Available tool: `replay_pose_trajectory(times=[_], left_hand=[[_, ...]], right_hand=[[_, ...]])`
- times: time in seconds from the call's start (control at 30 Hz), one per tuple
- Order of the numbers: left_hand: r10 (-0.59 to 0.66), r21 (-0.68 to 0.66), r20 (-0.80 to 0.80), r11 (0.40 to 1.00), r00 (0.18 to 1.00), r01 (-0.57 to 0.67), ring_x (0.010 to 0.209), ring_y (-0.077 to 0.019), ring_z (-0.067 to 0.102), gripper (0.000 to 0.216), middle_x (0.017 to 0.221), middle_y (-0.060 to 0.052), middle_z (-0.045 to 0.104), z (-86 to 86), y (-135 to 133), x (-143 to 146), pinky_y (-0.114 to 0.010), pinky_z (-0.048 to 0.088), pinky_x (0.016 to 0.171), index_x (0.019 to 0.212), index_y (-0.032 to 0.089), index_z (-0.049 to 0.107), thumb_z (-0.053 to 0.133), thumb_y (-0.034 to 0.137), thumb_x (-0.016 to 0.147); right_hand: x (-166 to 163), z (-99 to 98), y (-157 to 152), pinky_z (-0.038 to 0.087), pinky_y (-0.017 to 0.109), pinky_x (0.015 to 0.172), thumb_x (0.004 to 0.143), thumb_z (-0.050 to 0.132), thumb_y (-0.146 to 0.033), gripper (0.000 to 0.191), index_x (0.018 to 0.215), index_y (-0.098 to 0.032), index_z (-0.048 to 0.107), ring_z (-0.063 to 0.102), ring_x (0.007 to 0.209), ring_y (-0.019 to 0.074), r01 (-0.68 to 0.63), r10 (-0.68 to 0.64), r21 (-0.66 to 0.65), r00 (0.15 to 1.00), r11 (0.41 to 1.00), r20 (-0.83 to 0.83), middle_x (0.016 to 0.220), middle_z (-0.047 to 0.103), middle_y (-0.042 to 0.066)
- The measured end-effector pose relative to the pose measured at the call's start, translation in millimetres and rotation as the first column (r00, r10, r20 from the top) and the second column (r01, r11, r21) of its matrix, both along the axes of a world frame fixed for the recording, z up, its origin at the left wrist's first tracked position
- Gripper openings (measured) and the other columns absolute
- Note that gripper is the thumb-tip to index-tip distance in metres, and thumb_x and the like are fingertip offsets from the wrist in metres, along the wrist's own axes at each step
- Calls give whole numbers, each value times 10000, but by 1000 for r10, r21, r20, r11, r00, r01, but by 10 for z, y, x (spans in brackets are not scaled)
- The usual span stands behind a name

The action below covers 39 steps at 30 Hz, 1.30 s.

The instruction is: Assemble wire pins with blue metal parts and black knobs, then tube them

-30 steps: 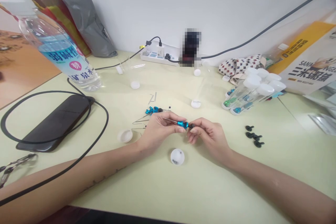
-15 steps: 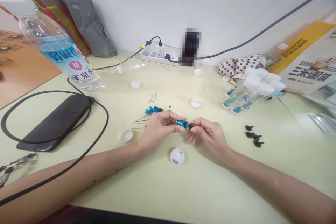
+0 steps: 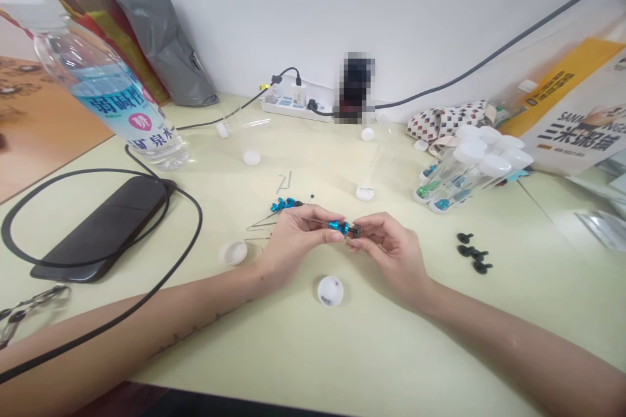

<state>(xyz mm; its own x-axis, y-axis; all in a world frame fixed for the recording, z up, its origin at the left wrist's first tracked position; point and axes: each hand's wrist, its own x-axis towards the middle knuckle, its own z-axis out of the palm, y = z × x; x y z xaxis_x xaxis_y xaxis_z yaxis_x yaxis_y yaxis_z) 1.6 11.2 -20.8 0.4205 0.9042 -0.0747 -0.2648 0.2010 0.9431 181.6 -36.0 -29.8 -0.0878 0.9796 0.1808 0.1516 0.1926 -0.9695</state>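
My left hand (image 3: 300, 234) pinches a small blue metal cylinder (image 3: 337, 227) between thumb and fingers. A thin wire sticks out of the cylinder's left end, along the fingers. From its right end a black thumbscrew (image 3: 357, 230) protrudes, part of its shaft bare. The fingertips of my right hand (image 3: 388, 241) are closed around the screw's broad head. More blue parts (image 3: 282, 204) lie behind my left hand, near thin bent wires (image 3: 259, 225). Just in front of the hands sits a white cap (image 3: 330, 291) with tiny dark pieces in it.
Several black thumbscrews (image 3: 472, 252) lie to the right. Capped clear tubes (image 3: 469, 169) with coloured parts stand behind them. A water bottle (image 3: 117, 91), a dark phone (image 3: 105, 228) and a looped black cable (image 3: 199, 221) occupy the left. A power strip (image 3: 296, 106) lies along the wall.
The black thumbscrew's shaft and head now show more clearly to the right of the blue cylinder. My right fingers have shifted and spread slightly around the head.
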Motion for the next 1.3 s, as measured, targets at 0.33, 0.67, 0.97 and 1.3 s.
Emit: replay_pose_trajectory(times=[0.33,0.67,0.97,1.3], left_hand=[[-19,34,8,999,1000,19,787,-133,658,217,827,-6,714,-13,-10,-8,-220,531,721,815,185,716,764,73,636],[-13,22,-17,1000,1000,14,777,-151,660,204,812,-21,714,22,-17,-3,-256,541,738,797,173,715,778,96,619],[-21,36,-20,999,1000,22,773,-136,663,195,814,-19,716,14,-21,-9,-216,538,711,804,177,715,783,120,631],[-25,47,-21,999,999,26,767,-160,670,195,819,-33,717,5,-22,-10,-268,549,733,817,169,712,769,112,639]], right_hand=[[7,-7,-8,578,282,666,846,611,-248,122,946,-180,594,657,686,137,-22,21,-32,999,999,-41,815,684,27],[11,11,-12,576,253,636,853,600,-219,75,917,-182,611,655,646,124,-42,39,-48,997,998,-60,738,681,6],[3,23,3,570,238,618,849,605,-223,68,883,-165,617,656,616,123,-53,49,-71,997,996,-65,680,673,1],[11,21,7,574,260,601,849,604,-292,128,869,-165,610,656,601,137,-57,53,-88,997,994,-50,665,673,8]])
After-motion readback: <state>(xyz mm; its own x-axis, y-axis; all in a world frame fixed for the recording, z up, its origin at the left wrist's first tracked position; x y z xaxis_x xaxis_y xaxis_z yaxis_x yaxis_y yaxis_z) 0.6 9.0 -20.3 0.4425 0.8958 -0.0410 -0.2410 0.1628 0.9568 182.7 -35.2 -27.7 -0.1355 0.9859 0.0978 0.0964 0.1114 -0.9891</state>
